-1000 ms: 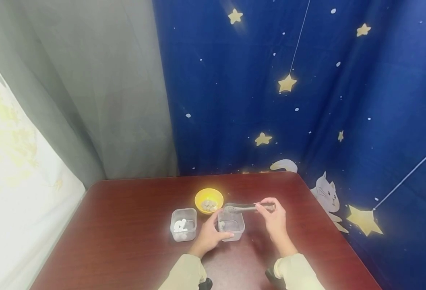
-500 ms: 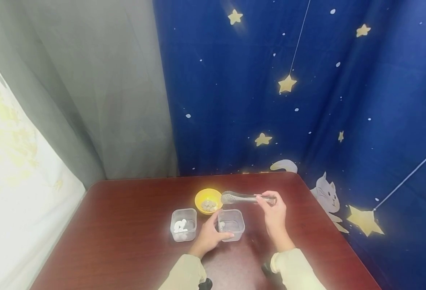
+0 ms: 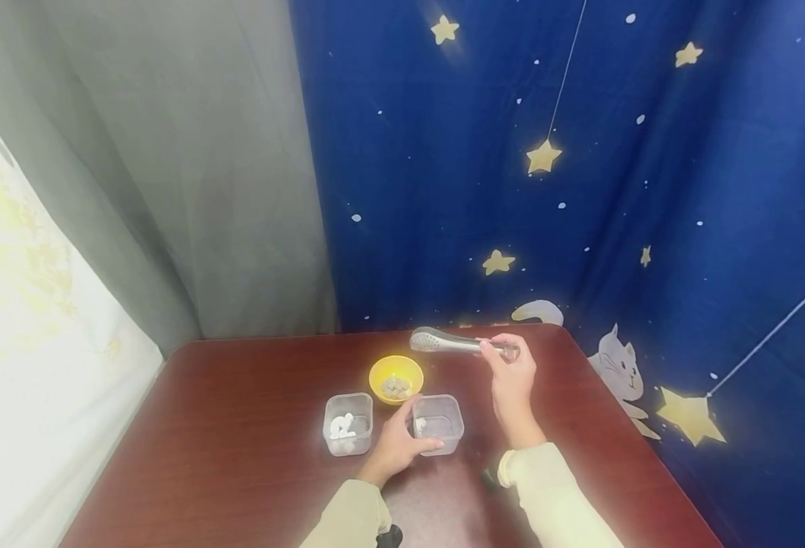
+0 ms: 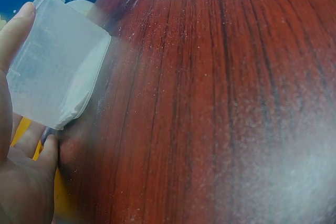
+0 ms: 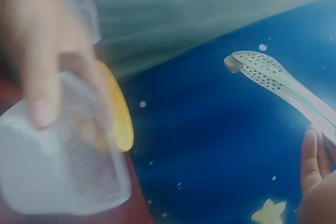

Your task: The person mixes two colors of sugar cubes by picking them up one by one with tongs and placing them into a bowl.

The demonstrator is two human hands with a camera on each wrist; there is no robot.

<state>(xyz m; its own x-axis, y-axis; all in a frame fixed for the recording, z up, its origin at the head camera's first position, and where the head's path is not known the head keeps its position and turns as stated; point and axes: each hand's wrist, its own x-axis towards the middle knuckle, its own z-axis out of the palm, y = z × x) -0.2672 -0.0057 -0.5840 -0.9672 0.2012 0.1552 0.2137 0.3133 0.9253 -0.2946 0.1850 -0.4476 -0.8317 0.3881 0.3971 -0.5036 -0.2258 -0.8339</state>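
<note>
Between the right hand's (image 3: pixel 513 380) pinched fingers, metal tongs (image 3: pixel 443 342); within the left hand's (image 3: pixel 396 445) widely curved fingers, a clear container (image 3: pixel 447 424).

2 clr tubs (image 3: pixel 361 444) (image 3: pixel 449 441), 1 ylw bowl (image 3: pixel 396 365), 1 pr tongs (image 3: pixel 452 342), 1 tbl (image 3: pixel 252 426).

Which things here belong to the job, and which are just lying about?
In the job, as far as I can judge:
tongs, in the right hand, gripping a grey piece
right tub, in the left hand
bowl of greyish pieces
left tub of white pieces: probably, though untouched

Just there:
table
blue curtain
grey curtain
</note>
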